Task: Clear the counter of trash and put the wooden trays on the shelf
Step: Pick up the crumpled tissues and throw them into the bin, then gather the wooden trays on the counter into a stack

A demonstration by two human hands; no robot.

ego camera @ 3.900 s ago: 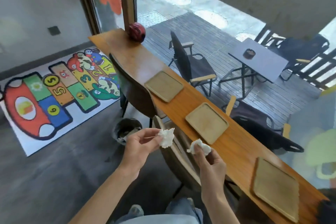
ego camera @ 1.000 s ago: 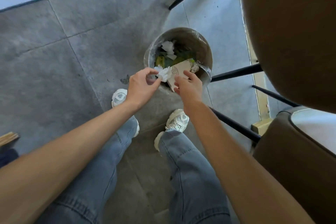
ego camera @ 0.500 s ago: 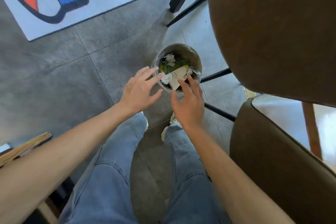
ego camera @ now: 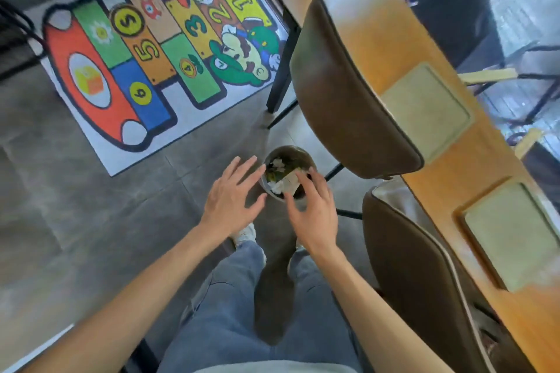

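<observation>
- Hands: two, both empty with fingers spread; left hand (ego camera: 231, 203) just left of the bin, right hand (ego camera: 315, 212) over its near rim.
- Bin (ego camera: 306, 157): one, round, upright on the floor, mouth up, holding crumpled paper (ego camera: 280, 183) and green scraps.
- Trays: two in view, flat on the counter (ego camera: 439, 191), well apart along its length; far tray (ego camera: 424, 109), near tray (ego camera: 512, 233).
- Chairs: two brown backs against the counter edge, far chair (ego camera: 348, 94), near chair (ego camera: 424, 281).
</observation>
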